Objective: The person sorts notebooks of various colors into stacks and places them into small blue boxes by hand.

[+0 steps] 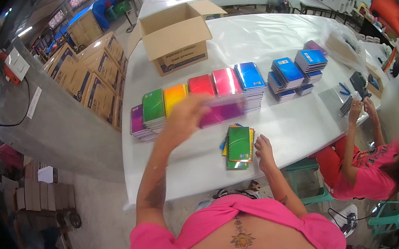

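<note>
My left hand (186,118), smeared by motion, reaches over the front of the row of notebook stacks. In its fingers is a blurred purple notebook (222,114), tilted above the table. My right hand (264,152) rests on its side beside a small fanned pile, fingers fairly straight and holding nothing. A green spiral notebook (238,143) tops that pile, with yellow and blue edges showing below. Behind stand a purple stack (137,119), a green stack (153,105), a yellow stack (175,96), a red stack (201,84), a pink stack (226,81) and a tall blue stack (249,75).
An open cardboard box (178,43) stands behind the stacks on the white table (176,179). More blue notebooks (288,72) are piled to the right. A co-worker (362,170) in pink sits at the right edge, handling small items. Sealed cartons (91,82) stand left, past a grey pillar (45,112).
</note>
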Demonstrator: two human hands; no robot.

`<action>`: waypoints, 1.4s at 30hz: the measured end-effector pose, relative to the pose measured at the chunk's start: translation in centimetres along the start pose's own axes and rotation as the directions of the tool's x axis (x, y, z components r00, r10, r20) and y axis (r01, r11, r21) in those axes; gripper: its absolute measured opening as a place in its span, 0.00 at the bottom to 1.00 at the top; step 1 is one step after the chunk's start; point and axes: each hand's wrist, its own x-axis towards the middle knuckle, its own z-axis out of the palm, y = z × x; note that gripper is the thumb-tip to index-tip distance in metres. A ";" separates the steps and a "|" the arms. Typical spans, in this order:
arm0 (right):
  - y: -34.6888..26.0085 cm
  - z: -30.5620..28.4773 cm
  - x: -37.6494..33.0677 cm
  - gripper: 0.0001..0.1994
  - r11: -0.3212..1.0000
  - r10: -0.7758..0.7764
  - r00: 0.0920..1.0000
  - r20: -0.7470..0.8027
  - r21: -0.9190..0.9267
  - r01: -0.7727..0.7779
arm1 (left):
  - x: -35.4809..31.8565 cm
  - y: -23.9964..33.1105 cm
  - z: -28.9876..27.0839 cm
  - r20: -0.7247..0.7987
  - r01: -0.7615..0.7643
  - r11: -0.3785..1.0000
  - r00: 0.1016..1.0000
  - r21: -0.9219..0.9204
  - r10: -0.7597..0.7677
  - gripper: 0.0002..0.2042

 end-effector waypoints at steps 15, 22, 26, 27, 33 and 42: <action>-1.3 2.2 2.9 0.37 0.991 0.130 0.898 0.419 -0.026 -0.131 | -10.4 -13.0 23.9 -0.002 0.707 0.666 0.685 -0.236 -0.728 0.28; -2.0 2.9 -1.6 0.42 0.841 -0.486 0.743 0.459 0.015 0.541 | -9.3 -8.0 18.2 0.373 0.542 0.186 0.751 -0.819 -0.544 0.35; -1.9 0.3 -2.6 0.54 0.797 -0.549 0.688 0.474 0.050 0.602 | -11.3 -6.2 18.8 0.171 0.376 0.596 0.912 -0.710 -0.372 0.43; -1.4 -0.1 -2.8 0.58 0.787 -0.562 0.685 0.463 0.045 0.615 | -12.0 -6.9 19.7 0.180 0.371 0.644 0.922 -0.669 -0.344 0.45; 0.1 -0.4 -2.9 0.51 0.864 -0.448 0.773 0.449 -0.003 0.503 | -12.7 -9.6 20.7 0.275 0.354 0.832 0.927 -0.426 -0.253 0.50; 0.5 -0.2 -2.2 0.46 0.769 -0.573 0.707 0.415 -0.025 0.638 | -12.1 -9.2 22.5 0.378 0.459 0.591 0.887 -0.663 -0.265 0.39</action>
